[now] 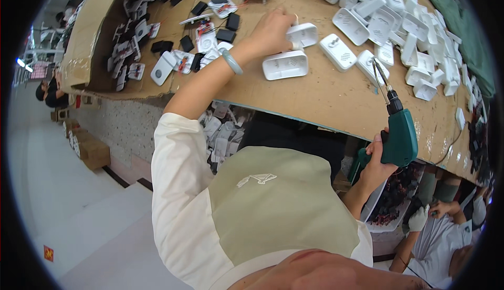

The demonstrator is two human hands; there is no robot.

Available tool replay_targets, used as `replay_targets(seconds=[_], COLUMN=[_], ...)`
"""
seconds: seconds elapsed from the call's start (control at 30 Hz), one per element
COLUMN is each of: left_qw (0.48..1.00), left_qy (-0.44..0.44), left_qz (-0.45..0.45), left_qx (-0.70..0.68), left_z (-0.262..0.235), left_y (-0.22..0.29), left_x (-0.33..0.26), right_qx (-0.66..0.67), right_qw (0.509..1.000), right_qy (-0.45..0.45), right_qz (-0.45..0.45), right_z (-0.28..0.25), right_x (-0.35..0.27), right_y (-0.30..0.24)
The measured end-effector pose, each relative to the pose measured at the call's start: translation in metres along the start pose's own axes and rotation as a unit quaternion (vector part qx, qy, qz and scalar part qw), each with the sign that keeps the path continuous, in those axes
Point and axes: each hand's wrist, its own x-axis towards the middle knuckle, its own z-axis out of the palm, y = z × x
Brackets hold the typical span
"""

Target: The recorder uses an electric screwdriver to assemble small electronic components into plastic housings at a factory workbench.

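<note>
My left hand [273,33] reaches over the cardboard-covered table, its fingers closed on the left end of a white plastic housing [303,34]. Just below it lies an open, hollow white housing half [286,66]. My right hand [376,165] grips a green pistol-shaped soldering gun [401,135] with a black trigger and nose. Its thin metal tip points up and away, over a white housing with a slotted grille [371,68]. Another slotted housing [337,52] lies flat between the two hands.
White housings are heaped at the far right [415,32]. Left of my arm are white parts with black blocks and red wires [205,37], beside a cardboard wall [97,32]. Dark green cloth [464,38] borders the right side. At lower right, a gloved co-worker's hand [419,219] shows.
</note>
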Motion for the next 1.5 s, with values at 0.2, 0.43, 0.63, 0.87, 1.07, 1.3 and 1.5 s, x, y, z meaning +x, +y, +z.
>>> replay_targets(seconds=[0.2, 0.43, 0.63, 0.87, 1.07, 1.3, 1.5], left_qw=[0.994, 0.942, 0.953, 0.973, 0.984, 0.949, 0.966], left_qy=[0.068, 0.21, 0.257, 0.227, 0.174, 0.297, 0.255], left_qz=[0.059, -0.214, -0.152, -0.017, 0.029, -0.018, 0.0], left_qx=[-0.057, -0.15, -0.058, -0.039, -0.003, -0.108, -0.042], left_z=[-0.02, -0.062, -0.027, -0.006, -0.021, -0.02, 0.025], left_y=[-0.017, -0.03, -0.001, -0.002, 0.001, 0.021, 0.038], left_x=[-0.024, -0.149, -0.161, -0.173, -0.163, -0.167, -0.15], right_qx=[0.004, 0.011, -0.016, -0.003, -0.036, -0.086, -0.075], right_qw=[0.999, 1.0, 0.999, 0.999, 0.994, 0.981, 0.975], right_qy=[-0.039, 0.01, -0.034, -0.041, -0.09, -0.164, -0.207], right_qz=[-0.005, -0.01, 0.005, 0.022, 0.052, 0.053, 0.041], right_z=[0.005, 0.0, 0.011, 0.021, 0.017, 0.017, 0.034], right_x=[-0.006, -0.005, -0.003, -0.021, -0.037, -0.054, -0.058], right_y=[0.003, 0.006, 0.002, -0.008, -0.005, 0.007, 0.012])
